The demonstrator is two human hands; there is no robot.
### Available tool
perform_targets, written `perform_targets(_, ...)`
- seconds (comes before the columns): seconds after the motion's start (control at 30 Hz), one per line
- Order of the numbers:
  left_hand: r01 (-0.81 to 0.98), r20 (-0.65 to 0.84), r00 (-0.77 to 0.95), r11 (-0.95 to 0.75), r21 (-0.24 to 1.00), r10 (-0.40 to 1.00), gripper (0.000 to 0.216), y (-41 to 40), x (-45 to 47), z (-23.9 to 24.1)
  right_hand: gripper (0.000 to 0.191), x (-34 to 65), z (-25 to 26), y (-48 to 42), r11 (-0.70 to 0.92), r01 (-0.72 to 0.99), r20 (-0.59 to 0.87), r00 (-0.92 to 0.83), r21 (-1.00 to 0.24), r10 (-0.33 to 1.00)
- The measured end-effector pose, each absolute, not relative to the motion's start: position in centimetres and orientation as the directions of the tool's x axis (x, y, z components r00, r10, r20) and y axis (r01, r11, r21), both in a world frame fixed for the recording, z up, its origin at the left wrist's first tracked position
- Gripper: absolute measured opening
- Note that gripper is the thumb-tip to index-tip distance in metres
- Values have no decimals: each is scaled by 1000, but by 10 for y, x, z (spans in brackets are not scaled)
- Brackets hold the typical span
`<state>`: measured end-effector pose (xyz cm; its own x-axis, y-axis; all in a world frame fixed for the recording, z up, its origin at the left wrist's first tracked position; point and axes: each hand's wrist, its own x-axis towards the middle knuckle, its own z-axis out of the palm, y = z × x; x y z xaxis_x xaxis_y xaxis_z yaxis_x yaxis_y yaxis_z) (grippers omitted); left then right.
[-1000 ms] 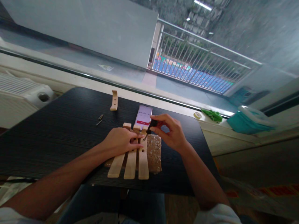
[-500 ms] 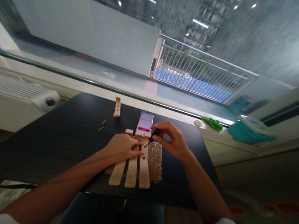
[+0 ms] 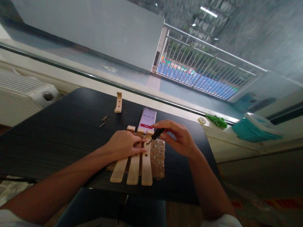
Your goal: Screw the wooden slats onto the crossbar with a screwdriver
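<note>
Three pale wooden hooks (image 3: pixel 146 171) with upturned far ends lie side by side over a brown block wrapped in bubble wrap (image 3: pixel 158 159). My left hand (image 3: pixel 124 143) lies across them, its fingers gripping the right-hand hook and holding it down. In my right hand (image 3: pixel 178 135) is a black-handled screwdriver (image 3: pixel 158 133), pinched near the handle's upper end. Its shaft slants down to the left, with the tip at the upper hole of the right-hand hook. Whether a screw sits there is too small to tell. The lower hole shows below my left fingers.
A phone (image 3: pixel 147 119) with a timer lies just beyond the hooks. Another wooden hook (image 3: pixel 118 102) and a few screws (image 3: pixel 103 121) rest on the dark table (image 3: pixel 71 132). Tape (image 3: pixel 202 120), a green cloth (image 3: pixel 216 121) and a teal container (image 3: pixel 254 129) stand along the sill.
The whole view has shifted slightly, so the table sits a little higher. The screwdriver leans lower and my right hand has turned a bit; my left hand keeps its place on the hooks.
</note>
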<state>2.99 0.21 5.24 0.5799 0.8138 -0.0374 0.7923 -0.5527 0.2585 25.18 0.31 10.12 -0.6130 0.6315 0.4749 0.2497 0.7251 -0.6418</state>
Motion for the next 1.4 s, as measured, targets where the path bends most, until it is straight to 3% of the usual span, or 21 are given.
perform_targets(0.13, 797, -58, 578, -548, 253, 814, 49, 3, 31, 53, 32, 255, 102, 4, 723, 198, 469, -643, -662, 605)
perform_targets(0.47, 806, -62, 572, -546, 230, 818, 47, 1, 31, 55, 24, 255, 100, 2, 656, 246, 425, -592, -714, 684)
perform_targets(1.4, 828, -79, 551, -534, 171, 831, 50, 2, 32, 53, 20, 254, 99, 3, 680, 333, 466, -531, -653, 708)
